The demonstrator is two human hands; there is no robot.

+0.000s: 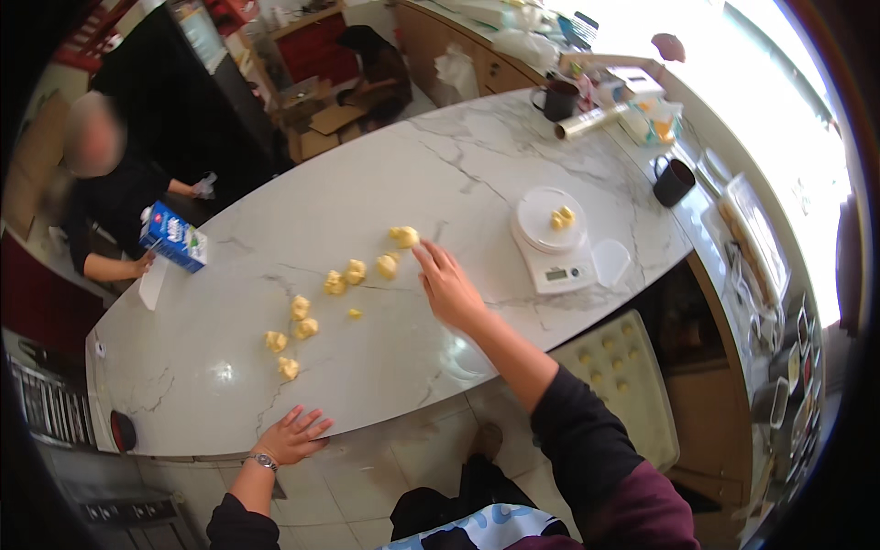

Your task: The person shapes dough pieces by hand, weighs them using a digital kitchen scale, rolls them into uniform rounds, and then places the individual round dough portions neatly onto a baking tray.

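Observation:
Several lumps of yellow dough (356,271) lie in a loose diagonal line across the marble counter (431,357). Reaching forward, my right hand (449,289) has its fingers stretched out at the farthest dough lump (406,238); whether the fingertips touch it I cannot tell. My left hand (291,438), with a watch on its wrist, rests at the counter's near edge, fingers spread and nothing in them. To the right of my right hand stands a white kitchen scale (555,275), with small dough pieces (563,218) on its round platform. One tiny dough scrap (355,313) lies alone.
At the left, a person (115,202) stands by the counter with a hand at a blue milk carton (174,236). Another person (374,73) is low beside cardboard boxes. Black mugs (674,181) stand at the right. Below the counter sits a tray (642,394) with dough balls.

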